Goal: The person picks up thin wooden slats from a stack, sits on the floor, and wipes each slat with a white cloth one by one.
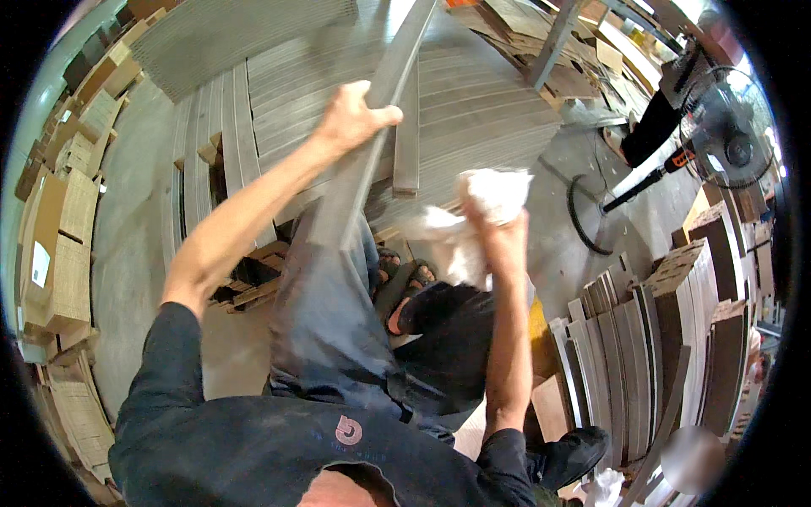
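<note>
My left hand [359, 118] grips a long grey plank [377, 139] at its left edge, with the thumb stretched across the top. The plank slants from the far top of the view down toward me, and its near end is over my raised thigh; whether it touches the leg I cannot tell. In my right hand [500, 228], to the right of the plank, is a bunched white cloth [494, 193], slightly blurred, with a loose part hanging down. A shorter grey plank [406, 160] lies between the two hands on a broad stack of grey planks [473, 118].
Brown cartons [72, 203] line the left side. A standing fan [725, 139] is at the right, near another person's dark-clothed leg [650, 131]. Upright grey boards [621, 346] crowd the lower right. Flattened cardboard [524, 34] lies far right, beside a metal post [553, 46].
</note>
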{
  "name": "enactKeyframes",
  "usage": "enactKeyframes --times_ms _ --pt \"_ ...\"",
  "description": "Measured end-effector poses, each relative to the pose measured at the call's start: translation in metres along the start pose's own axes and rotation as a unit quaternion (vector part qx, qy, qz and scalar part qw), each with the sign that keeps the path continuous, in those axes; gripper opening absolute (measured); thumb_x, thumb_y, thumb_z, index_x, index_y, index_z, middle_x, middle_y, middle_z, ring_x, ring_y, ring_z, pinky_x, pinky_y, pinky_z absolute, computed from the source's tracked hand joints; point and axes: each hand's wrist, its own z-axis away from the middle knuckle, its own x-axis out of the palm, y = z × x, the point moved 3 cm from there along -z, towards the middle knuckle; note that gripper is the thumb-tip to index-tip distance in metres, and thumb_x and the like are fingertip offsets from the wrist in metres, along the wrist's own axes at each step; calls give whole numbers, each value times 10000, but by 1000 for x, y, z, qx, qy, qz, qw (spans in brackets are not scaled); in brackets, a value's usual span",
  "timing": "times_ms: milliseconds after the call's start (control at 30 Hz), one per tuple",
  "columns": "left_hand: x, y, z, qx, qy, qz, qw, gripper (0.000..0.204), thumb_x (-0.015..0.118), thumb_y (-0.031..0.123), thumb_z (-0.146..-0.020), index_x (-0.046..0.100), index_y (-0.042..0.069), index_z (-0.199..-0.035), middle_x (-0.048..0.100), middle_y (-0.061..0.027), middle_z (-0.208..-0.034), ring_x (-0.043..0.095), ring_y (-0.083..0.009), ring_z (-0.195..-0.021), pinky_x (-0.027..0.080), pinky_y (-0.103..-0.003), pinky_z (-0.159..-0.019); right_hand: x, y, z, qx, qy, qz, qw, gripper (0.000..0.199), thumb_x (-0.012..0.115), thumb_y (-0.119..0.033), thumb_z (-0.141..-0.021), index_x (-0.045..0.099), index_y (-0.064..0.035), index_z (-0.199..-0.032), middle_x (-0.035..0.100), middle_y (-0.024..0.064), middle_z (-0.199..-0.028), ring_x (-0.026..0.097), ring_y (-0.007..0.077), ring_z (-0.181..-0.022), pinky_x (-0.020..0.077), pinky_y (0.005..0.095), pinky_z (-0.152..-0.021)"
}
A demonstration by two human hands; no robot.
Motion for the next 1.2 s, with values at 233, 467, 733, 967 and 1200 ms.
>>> enactKeyframes --times_ms 233,467,733,967,1200 --pt "82 -33 -54 -120 75 -60 988 504 752 384 -622 640 -52 -850 677 -205 -805 665 -314 -786 513 -423 -702 31 20 19 1 -107 108 988 273 699 -49 -772 680 -15 -1043 711 105 -1005 672 190 -942 508 304 -824" --pt "108 -58 -70 -133 49 -67 988 510 720 355 -639 645 -102 -852 680 -271 -855 686 -366 -823 541 -446 -712 40 21 18 -53 -143 235 960 243 642 -63 -781 652 -14 -1019 679 183 -984 650 350 -956 521 376 -810" --pt "132 -54 -78 -152 29 -91 984 505 712 373 -676 659 -100 -846 638 -320 -915 649 -411 -879 519 -472 -755 39 32 17 -15 -170 296 940 340 703 -122 -724 616 -49 -1044 665 171 -977 639 369 -945 525 425 -809" --pt "140 -69 -80 -143 6 -152 978 583 681 406 -712 658 -95 -1008 560 -324 -1120 590 -422 -1037 499 -514 -838 36 30 17 8 -185 324 928 317 676 -69 -706 613 -26 -1014 656 201 -951 635 392 -919 521 445 -798" --pt "147 -66 -85 -162 -7 -151 975 606 671 434 -732 650 -100 -1018 522 -319 -1190 567 -440 -1071 493 -506 -865 38 43 25 38 -229 363 902 251 672 -99 -732 622 1 -957 654 223 -920 631 400 -907 521 447 -779"
